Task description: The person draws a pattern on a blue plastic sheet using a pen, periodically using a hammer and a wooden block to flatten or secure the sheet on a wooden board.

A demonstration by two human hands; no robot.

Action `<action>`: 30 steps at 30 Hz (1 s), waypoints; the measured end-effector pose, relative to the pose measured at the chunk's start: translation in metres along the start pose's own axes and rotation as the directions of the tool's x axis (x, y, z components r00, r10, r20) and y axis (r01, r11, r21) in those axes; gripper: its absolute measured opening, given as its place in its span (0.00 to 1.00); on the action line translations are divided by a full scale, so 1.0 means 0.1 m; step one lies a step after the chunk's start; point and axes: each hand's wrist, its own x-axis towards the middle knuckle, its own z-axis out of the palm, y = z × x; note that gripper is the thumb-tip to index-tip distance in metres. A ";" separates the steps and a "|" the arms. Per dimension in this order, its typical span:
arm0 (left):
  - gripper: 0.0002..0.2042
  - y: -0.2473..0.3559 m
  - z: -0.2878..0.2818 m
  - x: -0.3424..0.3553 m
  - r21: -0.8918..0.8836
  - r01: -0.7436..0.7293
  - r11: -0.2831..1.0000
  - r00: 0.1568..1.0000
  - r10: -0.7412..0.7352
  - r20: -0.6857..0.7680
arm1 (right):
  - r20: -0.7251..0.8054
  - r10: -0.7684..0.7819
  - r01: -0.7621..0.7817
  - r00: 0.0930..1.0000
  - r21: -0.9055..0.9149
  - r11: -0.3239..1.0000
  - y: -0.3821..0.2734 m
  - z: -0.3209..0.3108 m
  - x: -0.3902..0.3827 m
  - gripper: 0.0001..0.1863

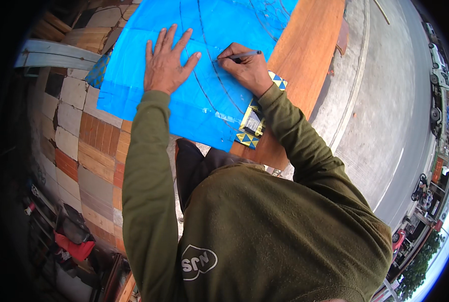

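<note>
Sheet (128,75) lies with its right edge along the board (305,50). Left hand (168,63) is spread flat on the sheet; right hand (245,69) pinches a pen (250,54) at a curved line (219,77). Step appears to be marking; next stroke likely needs steady sheet.

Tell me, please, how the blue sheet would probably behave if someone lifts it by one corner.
The blue sheet would probably sag and fold, since it looks thin and shows faint creases. It is likely light for its size, being broad but thin. It may also slip somewhat, as its surface looks smooth and slightly glossy.
</note>
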 end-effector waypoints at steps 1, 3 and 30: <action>0.33 0.00 0.01 -0.01 -0.001 -0.001 1.000 1.000 0.001 0.002 | 0.023 -0.015 0.015 1.000 -0.013 1.000 0.01 -0.01 0.00 0.07; 0.32 -0.01 0.02 -0.01 0.004 -0.018 1.000 1.000 0.018 -0.024 | 0.030 -0.007 0.007 1.000 -0.006 1.000 0.02 -0.02 -0.01 0.07; 0.32 -0.03 0.04 -0.01 0.010 -0.019 1.000 0.999 0.019 -0.029 | 0.092 0.050 -0.052 0.995 0.015 0.999 -0.02 -0.09 -0.26 0.05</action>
